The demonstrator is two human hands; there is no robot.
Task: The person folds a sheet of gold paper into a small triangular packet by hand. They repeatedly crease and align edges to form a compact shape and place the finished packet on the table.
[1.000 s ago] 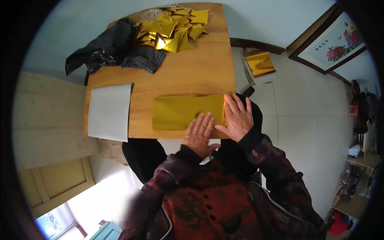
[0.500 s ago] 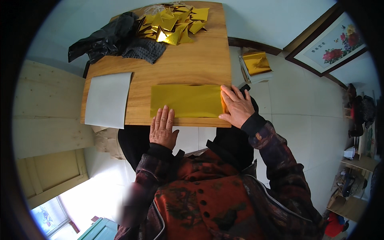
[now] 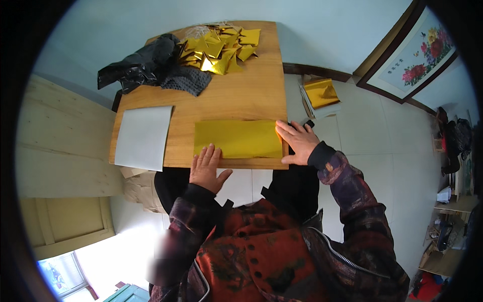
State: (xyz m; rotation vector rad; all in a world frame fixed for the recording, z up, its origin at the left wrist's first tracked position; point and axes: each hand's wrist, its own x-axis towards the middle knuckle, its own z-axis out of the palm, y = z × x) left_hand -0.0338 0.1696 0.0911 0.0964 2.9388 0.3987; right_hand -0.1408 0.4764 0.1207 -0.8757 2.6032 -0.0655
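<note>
A long gold foil paper sheet (image 3: 236, 140) lies lengthwise near the front edge of the wooden table (image 3: 241, 103). My left hand (image 3: 205, 168) rests flat, fingers stretched and thumb out to the side, with its fingertips on the sheet's lower left part. At the sheet's right end, my right hand (image 3: 301, 145) spreads its fingers over the short edge, thumb near the lower right corner. A thin orange strip shows at that edge beside the fingers; the rest of it is hidden under the hand.
Left of the sheet lies a grey-white sheet (image 3: 143, 138). Farther back are a pile of folded gold paper pieces (image 3: 219, 49), a black plastic bag (image 3: 138, 63) and a dark textured cloth (image 3: 186, 81). A stack topped with gold paper (image 3: 322, 93) stands right of the table.
The whole view has shifted, so the table sits lower in the picture. My left thumb has spread farther out, and less of the orange strip shows by my right hand.
</note>
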